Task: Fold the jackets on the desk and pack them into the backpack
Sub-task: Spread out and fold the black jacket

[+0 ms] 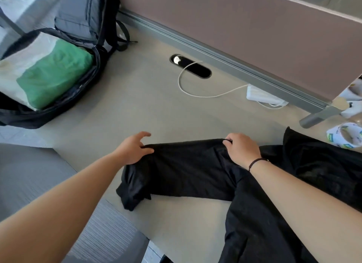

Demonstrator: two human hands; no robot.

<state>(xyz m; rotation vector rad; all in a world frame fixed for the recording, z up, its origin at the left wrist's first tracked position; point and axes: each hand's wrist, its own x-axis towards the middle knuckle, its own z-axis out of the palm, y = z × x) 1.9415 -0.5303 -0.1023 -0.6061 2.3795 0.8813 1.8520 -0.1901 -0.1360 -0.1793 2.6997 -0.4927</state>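
Observation:
A black jacket lies spread on the grey desk, partly folded, with one part trailing off the near edge at the right. My left hand pinches its far edge at the left, thumb on the cloth. My right hand grips the same far edge further right, fingers curled over the fold. A black backpack lies unzipped at the far left of the desk. A folded green jacket sits inside it on a white lining.
A white cable runs from a black cable port to a white power adapter by the brown partition. A roll of printed tape sits at the right. A grey chair stands left of the desk.

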